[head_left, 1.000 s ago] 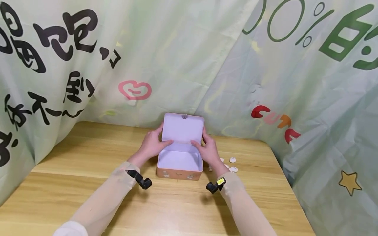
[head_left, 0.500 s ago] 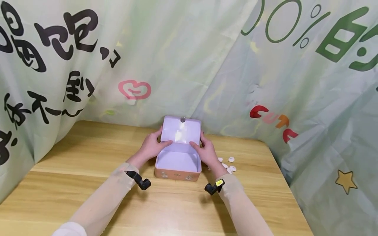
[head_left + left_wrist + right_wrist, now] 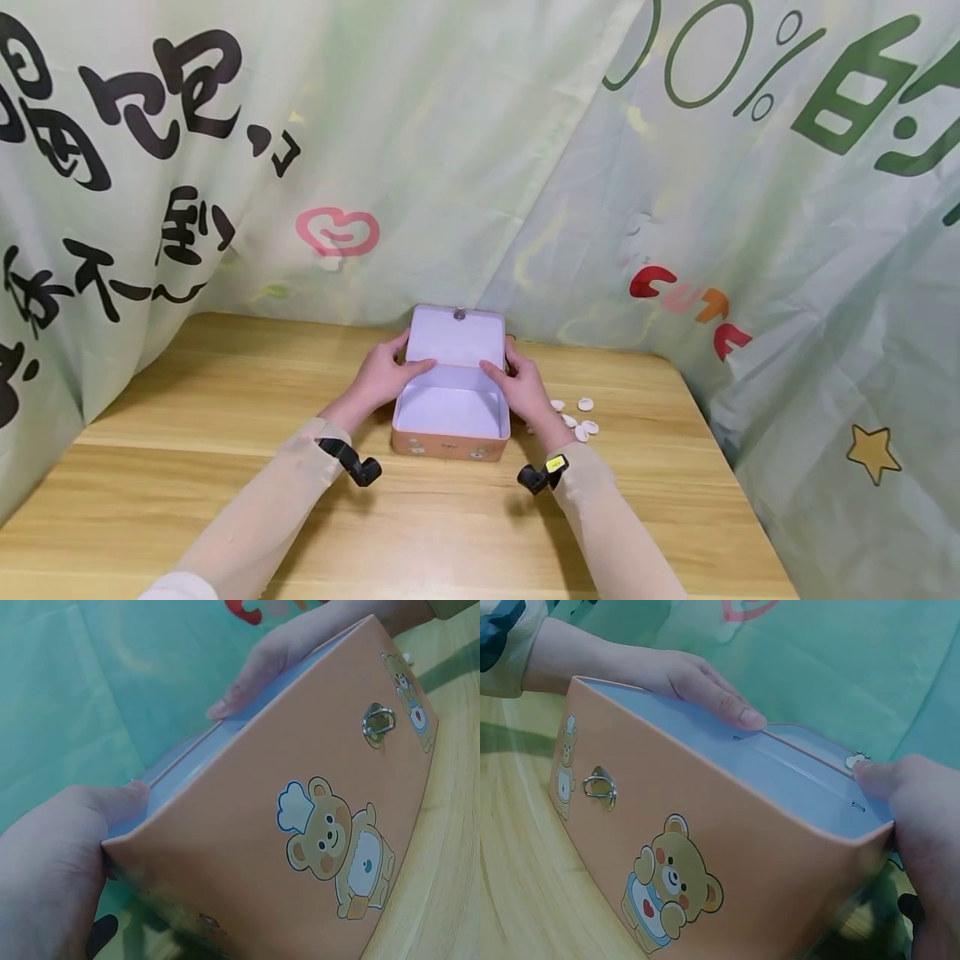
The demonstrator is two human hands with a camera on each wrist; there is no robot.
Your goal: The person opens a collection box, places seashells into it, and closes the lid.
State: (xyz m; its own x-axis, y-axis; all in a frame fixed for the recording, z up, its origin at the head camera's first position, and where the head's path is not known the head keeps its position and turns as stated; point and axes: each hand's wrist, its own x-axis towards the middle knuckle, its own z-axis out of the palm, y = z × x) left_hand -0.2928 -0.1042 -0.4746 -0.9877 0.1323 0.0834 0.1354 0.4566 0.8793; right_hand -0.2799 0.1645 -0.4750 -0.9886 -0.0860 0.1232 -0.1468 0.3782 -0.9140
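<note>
An orange-pink tin box (image 3: 450,447) with a pale lilac inside stands on the table, its hinged lid (image 3: 453,340) raised and leaning back. My left hand (image 3: 381,377) grips the box's left side near the back, thumb over the hinge edge. On the opposite side, my right hand (image 3: 527,392) holds it the same way. Both wrist views show a thumb on the rear rim; the other fingers are mostly hidden behind the box. Printed bears (image 3: 345,855) and a metal latch loop (image 3: 600,789) mark the front wall. No contents show inside.
Several small white rounded pieces (image 3: 585,405) lie on the wooden table (image 3: 442,533) right of the box, partly behind my right wrist. A pale green printed curtain (image 3: 420,150) hangs close behind the table's back edge and along both sides.
The lid has tilted farther back, its top edge sinking lower in the head view. Both hands keep their hold on the box. The head view has shifted slightly.
</note>
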